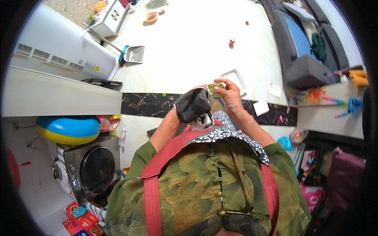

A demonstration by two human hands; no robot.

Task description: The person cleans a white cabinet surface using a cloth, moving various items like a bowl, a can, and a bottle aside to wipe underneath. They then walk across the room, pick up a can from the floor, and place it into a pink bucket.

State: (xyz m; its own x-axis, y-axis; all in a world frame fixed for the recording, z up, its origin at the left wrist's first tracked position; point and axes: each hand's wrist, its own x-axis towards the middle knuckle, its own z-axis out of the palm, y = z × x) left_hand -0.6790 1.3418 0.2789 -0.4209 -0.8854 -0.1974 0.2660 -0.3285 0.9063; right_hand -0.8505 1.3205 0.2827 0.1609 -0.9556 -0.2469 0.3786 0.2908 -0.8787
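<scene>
My left hand point(176, 114) holds up a dark grey fabric item point(193, 106), perhaps a pouch or a cap, in front of my chest. The cloth hides most of that hand's fingers. Between the thumb and fingers of my right hand point(231, 93) is a small green packet point(217, 89), close against the item's upper edge. A white piece with black markings point(203, 120) shows just below the dark cloth; whether it is part of it I cannot tell. A red apron point(171, 150) with a black-and-white patterned section covers my upper front.
A white frame point(240, 79) and a white square point(260, 108) lie on the floor ahead. Farther off are a dustpan point(134, 54), a red can point(231, 42) and a peach basin point(151, 17). A grey sofa point(307, 70) stands right; a washing machine point(91, 168) and swim ring point(69, 129) stand left.
</scene>
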